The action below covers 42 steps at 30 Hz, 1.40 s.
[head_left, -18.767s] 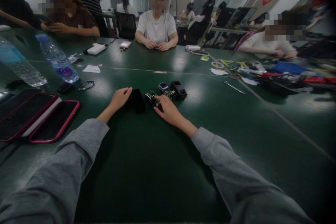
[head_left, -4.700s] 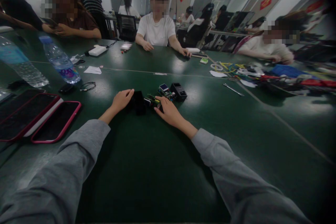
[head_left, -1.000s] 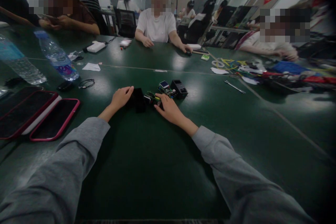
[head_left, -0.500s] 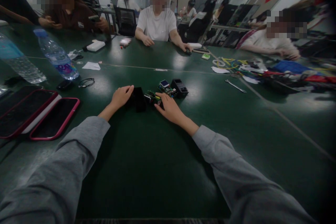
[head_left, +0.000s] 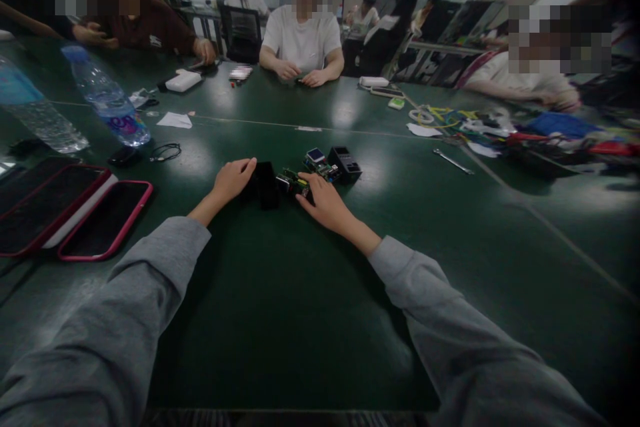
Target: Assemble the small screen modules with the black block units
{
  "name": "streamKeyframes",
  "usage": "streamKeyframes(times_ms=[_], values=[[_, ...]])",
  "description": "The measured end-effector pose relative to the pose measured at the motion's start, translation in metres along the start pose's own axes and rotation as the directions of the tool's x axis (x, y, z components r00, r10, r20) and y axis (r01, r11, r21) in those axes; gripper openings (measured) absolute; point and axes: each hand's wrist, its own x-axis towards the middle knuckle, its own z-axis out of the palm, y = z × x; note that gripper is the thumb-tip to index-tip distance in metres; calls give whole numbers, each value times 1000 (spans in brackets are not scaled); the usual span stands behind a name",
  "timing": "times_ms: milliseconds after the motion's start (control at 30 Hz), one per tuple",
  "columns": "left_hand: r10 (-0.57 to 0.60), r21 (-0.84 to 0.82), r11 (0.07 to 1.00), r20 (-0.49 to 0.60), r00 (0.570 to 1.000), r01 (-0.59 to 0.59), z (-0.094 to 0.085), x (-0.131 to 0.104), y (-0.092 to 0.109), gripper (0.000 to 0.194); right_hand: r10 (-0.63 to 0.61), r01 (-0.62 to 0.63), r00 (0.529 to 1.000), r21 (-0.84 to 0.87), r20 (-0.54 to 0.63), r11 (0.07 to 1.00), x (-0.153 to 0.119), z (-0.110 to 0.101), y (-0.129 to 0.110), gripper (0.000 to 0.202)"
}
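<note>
On the dark green table, my left hand point(head_left: 234, 181) is curled against the left side of a black plastic case point(head_left: 268, 188), thumb near its top edge. A green circuit board point(head_left: 287, 180) with metal connectors lies just right of the case, apart or barely touching; I cannot tell which. My right hand point(head_left: 326, 203) holds this board's right end between thumb and fingers. Behind it rests a second circuit board with a small screen point(head_left: 316, 156). Beside that board stands another black case point(head_left: 345, 164) with cut-outs in its face.
Two phones, one in a pink-edged case point(head_left: 106, 221), lie at left near two water bottles point(head_left: 113, 103). A wrench point(head_left: 453, 161) and a heap of cables point(head_left: 540, 130) are at right. A person in a white shirt point(head_left: 303, 47) sits opposite.
My hands keep almost the same hold on the case and the board. The person opposite has brought both hands together over a small item. The view has shifted slightly.
</note>
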Motion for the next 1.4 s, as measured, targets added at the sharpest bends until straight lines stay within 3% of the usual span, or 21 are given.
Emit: streamKeyframes(times_ms=[633,867,1033,1400], values=[[3,-68,998,41,999,0,-2,3,-2,51,16,-16,999,5,-49,1000,-2,-5,-2,47],[-1,-97,995,64,998,7,-4,2,-1,51,97,-96,979,10,-180,995,-2,-8,0,44],[0,-87,996,63,998,6,-3,2,-2,53,85,-84,988,16,-126,996,-1,-2,7,50],[-5,-92,996,68,998,11,-2,2,-2,54,80,-77,989,32,-126,997,-2,-3,6,54]])
